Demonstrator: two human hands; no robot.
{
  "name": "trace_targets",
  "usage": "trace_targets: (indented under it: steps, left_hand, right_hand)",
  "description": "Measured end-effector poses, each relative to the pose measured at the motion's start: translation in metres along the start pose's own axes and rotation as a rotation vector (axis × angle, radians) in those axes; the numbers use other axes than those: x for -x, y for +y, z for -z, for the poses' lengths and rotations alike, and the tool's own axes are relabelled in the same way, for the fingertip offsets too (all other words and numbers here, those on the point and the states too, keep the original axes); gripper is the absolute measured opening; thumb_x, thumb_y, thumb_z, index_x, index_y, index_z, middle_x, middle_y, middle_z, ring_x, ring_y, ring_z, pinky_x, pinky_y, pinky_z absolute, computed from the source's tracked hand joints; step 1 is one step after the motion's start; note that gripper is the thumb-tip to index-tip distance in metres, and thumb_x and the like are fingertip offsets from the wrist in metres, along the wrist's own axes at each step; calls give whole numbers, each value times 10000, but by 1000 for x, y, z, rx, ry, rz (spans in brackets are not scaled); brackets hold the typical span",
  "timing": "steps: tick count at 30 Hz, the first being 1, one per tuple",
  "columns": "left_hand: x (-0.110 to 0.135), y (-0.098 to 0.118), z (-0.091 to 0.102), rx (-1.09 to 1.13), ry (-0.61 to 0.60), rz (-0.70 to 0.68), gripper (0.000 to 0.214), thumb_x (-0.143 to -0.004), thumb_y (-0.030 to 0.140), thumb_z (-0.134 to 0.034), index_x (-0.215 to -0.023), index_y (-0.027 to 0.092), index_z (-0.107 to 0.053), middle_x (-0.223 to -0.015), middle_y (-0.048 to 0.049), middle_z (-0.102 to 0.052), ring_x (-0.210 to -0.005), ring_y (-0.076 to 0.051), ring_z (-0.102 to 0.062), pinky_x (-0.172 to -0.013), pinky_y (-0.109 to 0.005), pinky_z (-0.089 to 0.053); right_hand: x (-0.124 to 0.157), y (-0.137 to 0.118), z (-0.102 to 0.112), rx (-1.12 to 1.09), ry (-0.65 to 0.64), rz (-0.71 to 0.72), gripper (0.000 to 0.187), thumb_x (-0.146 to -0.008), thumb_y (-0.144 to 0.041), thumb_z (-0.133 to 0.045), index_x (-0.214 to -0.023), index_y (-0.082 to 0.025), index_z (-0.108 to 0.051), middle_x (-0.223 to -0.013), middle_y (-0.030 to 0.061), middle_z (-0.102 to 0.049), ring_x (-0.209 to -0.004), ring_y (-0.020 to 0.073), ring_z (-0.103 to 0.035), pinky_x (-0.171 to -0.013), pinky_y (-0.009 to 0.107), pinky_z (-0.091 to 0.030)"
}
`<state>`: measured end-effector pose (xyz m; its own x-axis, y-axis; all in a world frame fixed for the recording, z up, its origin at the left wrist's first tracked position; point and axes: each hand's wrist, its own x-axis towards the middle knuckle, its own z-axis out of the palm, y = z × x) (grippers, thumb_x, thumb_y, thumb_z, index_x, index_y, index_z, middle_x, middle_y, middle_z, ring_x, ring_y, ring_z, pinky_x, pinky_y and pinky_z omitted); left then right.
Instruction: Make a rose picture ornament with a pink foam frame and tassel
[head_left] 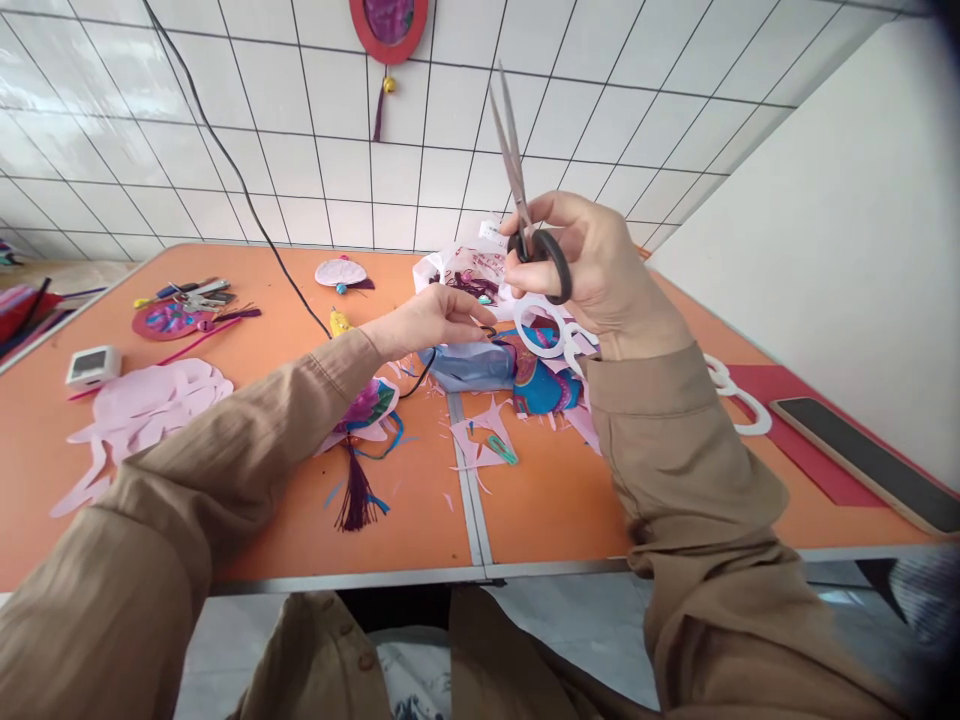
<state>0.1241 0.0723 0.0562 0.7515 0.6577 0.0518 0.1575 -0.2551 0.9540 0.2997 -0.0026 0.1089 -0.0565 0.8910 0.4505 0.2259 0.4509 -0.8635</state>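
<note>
Raised over the right half of the table, my right hand [592,255] is closed round the black handles of a pair of scissors [519,185]. The steel blades point up and stand slightly apart. My left hand [439,318] reaches over the middle of the table, fingers stretched out and slightly bent, holding nothing I can see. Just below it lies a translucent blue plastic object [469,368]; a small dark curved part shows near the fingertips. Beside that are patterned blue fabric pieces [546,388] and white rings [538,325]. A flower-patterned piece [375,405] with a dark tassel [356,495] lies below my left wrist.
Pink cut pieces [161,395], a small white device [94,368] and a round ornament with tools [176,315] are at left. A plastic bag [480,262] stands behind my hands. At right, a phone [862,455] lies on red sheet [795,430]. A black cord [240,180] hangs across the wall.
</note>
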Motion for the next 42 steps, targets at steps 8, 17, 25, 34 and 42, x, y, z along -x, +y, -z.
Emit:
trace_targets:
  steps: [8, 17, 25, 34, 42]
  left_hand:
    - [14, -5, 17, -374, -29, 71, 295, -796, 108, -624, -1026, 148, -804, -773, -40, -788, -570, -144, -675, -633, -284, -563]
    - [14, -23, -5, -755, -37, -75, 214, -743, 97, -665, -555, 198, -667, -517, 24, -600, -566, -131, -577, -687, -256, -507]
    - [30, -2, -16, 50, -193, 144, 116, -820, 102, -729, -771, 195, -778, -723, -9, -754, -704, -140, -743, -701, -246, -613]
    - [54, -30, -36, 500, 245, 416, 127, -837, 37, -759, -736, 107, -730, -749, -58, -762, -701, -131, -753, -722, -227, -631]
    - [61, -32, -37, 588, 254, 525, 196, -810, -26, -681, -695, 132, -697, -721, -46, -751, -664, -134, -744, -786, -284, -629]
  right_hand:
    - [-1, -3, 7, -106, 25, 59, 242, -712, -96, -686, -921, -212, -648, -575, -73, -578, -542, 114, -571, -546, 279, -451]
    - [2, -1, -5, -95, -74, -1, 222, -722, -130, -719, -931, -177, -661, -655, -43, -647, -545, 103, -599, -540, 279, -462]
    - [11, 2, -9, -147, -140, -64, 352, -819, -459, -837, -961, -194, -653, -701, 20, -717, -578, 137, -631, -557, 276, -494]
    - [49, 61, -30, -465, -128, -619, 479, -703, -632, -860, -863, -235, -644, -662, -13, -676, -518, 122, -571, -579, 299, -567]
    - [68, 70, -17, -467, -116, -655, 438, -785, -626, -812, -915, -233, -671, -657, -12, -667, -536, 135, -598, -635, 328, -607]
